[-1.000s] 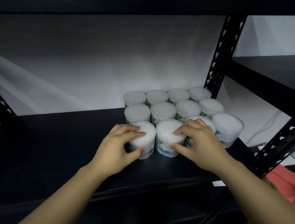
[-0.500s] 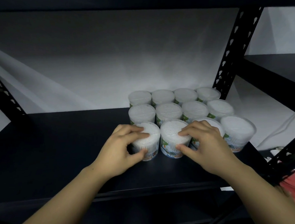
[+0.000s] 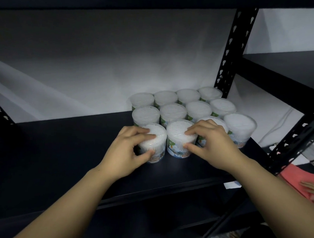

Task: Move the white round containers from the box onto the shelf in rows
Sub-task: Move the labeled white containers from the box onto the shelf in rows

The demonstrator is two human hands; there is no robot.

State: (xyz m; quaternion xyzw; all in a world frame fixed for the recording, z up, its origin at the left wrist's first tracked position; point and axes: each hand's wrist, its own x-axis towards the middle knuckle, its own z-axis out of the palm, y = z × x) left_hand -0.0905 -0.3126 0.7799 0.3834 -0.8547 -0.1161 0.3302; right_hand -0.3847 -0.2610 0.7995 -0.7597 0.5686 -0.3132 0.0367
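Gripping one tub each, I have my left hand curled round the front-left tub, fingers on its lid and thumb on its label, and my right hand pinching the next tub likewise. Both stand upright on the shelf, directly beyond my palms, touching the row behind. I judge release comes next.

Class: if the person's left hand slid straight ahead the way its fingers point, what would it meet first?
The left hand already grips the front-left white round cotton-bud container; pushed on, that container would probably meet the neighbouring container beside it.
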